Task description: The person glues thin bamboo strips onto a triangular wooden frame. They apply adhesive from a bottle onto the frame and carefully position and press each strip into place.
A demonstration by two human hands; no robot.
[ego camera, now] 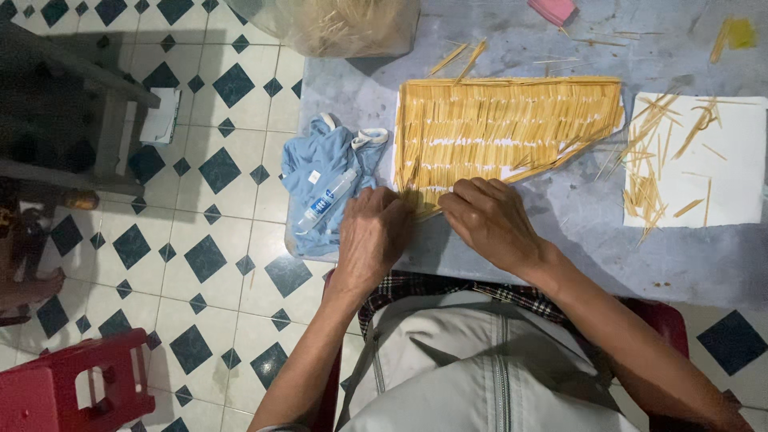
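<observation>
A flat panel of glued straw-coloured sticks [504, 124] lies on the grey table [592, 232], its near edge cut at a slant. My left hand [372, 236] rests palm down at the panel's near left corner, fingers curled on the edge. My right hand [488, 216] presses on the same near edge beside it, fingers bent over the sticks. Whether either hand pinches a loose stick is hidden under the fingers.
A glue tube [328, 196] lies on a crumpled blue cloth [324, 172] left of the panel. A white sheet [696, 160] with loose sticks sits right. A plastic bag of sticks [336, 24] is at the back. A red stool [72, 388] stands on the tiled floor.
</observation>
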